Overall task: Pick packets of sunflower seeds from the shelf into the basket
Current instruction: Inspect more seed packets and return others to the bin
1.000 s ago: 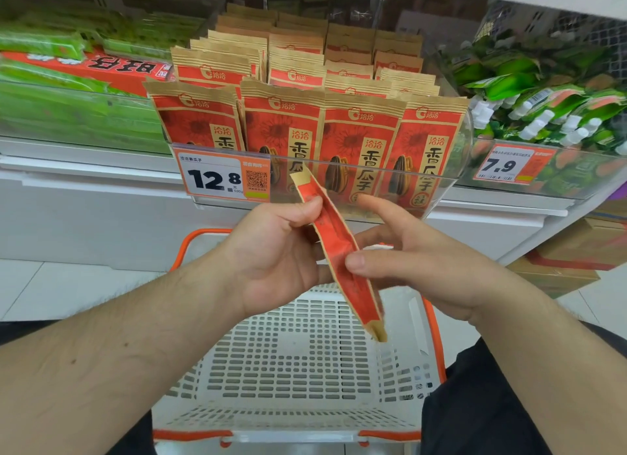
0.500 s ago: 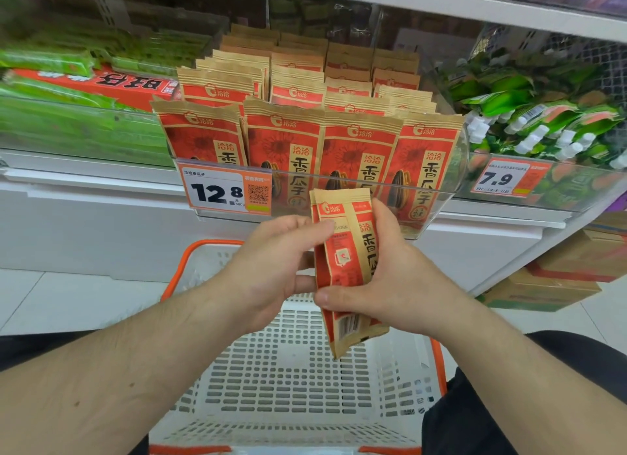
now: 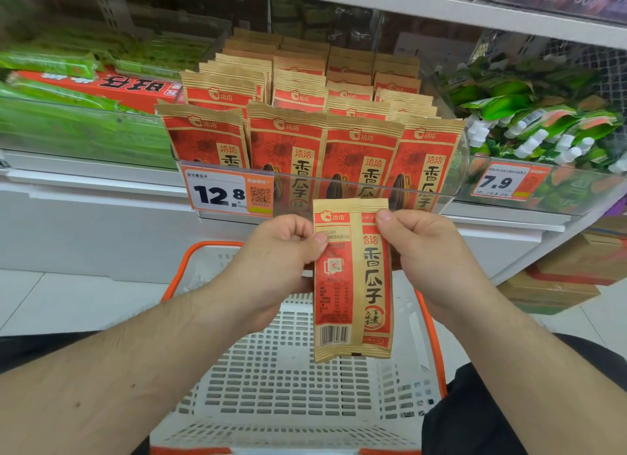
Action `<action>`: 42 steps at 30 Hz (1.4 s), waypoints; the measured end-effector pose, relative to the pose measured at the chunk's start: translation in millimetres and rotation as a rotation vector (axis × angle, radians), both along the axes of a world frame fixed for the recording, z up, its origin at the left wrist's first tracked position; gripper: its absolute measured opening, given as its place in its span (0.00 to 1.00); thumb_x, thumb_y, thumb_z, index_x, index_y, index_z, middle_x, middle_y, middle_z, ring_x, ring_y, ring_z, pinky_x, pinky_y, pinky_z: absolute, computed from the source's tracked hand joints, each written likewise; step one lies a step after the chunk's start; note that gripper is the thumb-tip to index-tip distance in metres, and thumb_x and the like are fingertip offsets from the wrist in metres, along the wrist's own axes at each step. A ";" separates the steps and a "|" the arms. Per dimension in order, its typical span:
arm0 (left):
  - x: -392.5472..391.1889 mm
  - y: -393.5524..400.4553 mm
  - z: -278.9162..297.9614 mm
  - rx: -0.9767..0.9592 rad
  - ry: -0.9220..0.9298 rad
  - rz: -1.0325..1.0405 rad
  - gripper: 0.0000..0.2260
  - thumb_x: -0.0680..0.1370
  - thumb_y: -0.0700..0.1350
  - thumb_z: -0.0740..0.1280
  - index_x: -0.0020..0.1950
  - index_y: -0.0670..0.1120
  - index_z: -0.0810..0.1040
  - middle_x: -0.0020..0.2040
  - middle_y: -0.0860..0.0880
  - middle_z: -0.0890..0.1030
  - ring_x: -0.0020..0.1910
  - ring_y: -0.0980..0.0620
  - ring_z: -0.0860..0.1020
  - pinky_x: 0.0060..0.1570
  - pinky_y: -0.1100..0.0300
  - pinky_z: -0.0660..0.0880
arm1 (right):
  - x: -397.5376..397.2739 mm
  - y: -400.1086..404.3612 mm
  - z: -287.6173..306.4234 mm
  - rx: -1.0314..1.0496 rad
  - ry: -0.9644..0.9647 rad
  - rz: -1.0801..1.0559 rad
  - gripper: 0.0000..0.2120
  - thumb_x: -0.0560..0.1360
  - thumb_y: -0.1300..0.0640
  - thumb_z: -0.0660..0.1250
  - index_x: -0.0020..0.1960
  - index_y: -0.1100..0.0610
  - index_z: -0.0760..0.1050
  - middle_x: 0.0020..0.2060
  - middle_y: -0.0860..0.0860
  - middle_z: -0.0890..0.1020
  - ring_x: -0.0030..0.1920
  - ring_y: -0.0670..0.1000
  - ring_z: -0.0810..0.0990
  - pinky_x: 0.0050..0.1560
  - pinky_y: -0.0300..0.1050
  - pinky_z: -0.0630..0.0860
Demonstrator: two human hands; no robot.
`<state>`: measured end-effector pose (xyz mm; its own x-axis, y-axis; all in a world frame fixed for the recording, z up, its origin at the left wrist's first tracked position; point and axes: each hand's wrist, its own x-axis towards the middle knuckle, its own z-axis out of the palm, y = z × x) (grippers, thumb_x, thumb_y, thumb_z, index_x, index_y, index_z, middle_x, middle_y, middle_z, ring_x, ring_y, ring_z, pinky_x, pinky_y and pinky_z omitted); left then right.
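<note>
right now both hands hold one packet of sunflower seeds (image 3: 353, 278) upright over the basket (image 3: 305, 386); the left hand (image 3: 274, 268) pinches the packet's left edge near the top, thumb on the printed back face and the other fingers curled behind; the right hand (image 3: 431, 261) grips the right edge, thumb tip pressed just under the top seal; so each grip is narrow and closed on the same packet, not free.

the packet's long axis runs straight up and down, top seal level with the clear front lip of the shelf bin (image 3: 373, 191), bottom seal hanging free above the white slotted floor of the basket; its back face, with barcode and print, is turned toward the camera; the basket sits directly beneath, orange rim to either side of the wrists, and no packets show in the part of it that can be seen.

that is the relation that matters: the target lies straight below the packet, not to either side; both hands are about equally near, so either could lower it, and a plain drop along the long axis would likely land it inside.

behind, the stocked packets (image 3: 305, 129) stand in rows in the bin, above a price tag (image 3: 227, 193) reading 12.8, within reach of either hand for a later pick.
</note>
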<state>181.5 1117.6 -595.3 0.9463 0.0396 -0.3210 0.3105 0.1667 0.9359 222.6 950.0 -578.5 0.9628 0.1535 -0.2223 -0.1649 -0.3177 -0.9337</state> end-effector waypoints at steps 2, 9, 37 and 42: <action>0.2 0.2 0.6 0.006 0.018 0.014 0.10 0.83 0.39 0.62 0.41 0.43 0.71 0.34 0.48 0.83 0.32 0.53 0.80 0.35 0.55 0.78 | 1.3 -1.6 -1.0 -0.056 0.000 0.062 0.16 0.83 0.52 0.61 0.48 0.61 0.82 0.39 0.53 0.87 0.38 0.50 0.83 0.43 0.45 0.77; 3.0 4.2 1.1 -0.064 0.076 0.107 0.09 0.83 0.40 0.60 0.44 0.43 0.73 0.35 0.47 0.83 0.32 0.52 0.80 0.28 0.59 0.77 | -1.0 -5.6 0.8 -0.187 0.092 0.315 0.16 0.80 0.49 0.64 0.48 0.59 0.84 0.38 0.53 0.87 0.33 0.45 0.81 0.33 0.37 0.72; 7.0 6.6 -10.3 -0.114 0.186 0.180 0.06 0.83 0.42 0.62 0.51 0.42 0.77 0.38 0.46 0.85 0.34 0.52 0.82 0.32 0.56 0.78 | -2.2 -19.2 3.3 -0.072 0.128 0.716 0.31 0.69 0.69 0.76 0.67 0.51 0.71 0.55 0.54 0.85 0.45 0.63 0.85 0.38 0.49 0.80; 7.4 8.0 -16.9 0.060 0.130 0.179 0.07 0.82 0.46 0.65 0.54 0.43 0.77 0.41 0.48 0.86 0.41 0.50 0.84 0.41 0.51 0.82 | -9.2 -11.1 1.1 -0.250 0.032 0.652 0.37 0.69 0.68 0.77 0.69 0.43 0.69 0.57 0.50 0.83 0.39 0.56 0.86 0.38 0.50 0.82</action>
<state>188.8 1125.6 -612.2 0.8731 0.2263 -0.4319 0.3997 0.1752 0.8998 213.3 938.9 -577.4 0.6841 0.6381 -0.3533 0.1059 -0.5661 -0.8175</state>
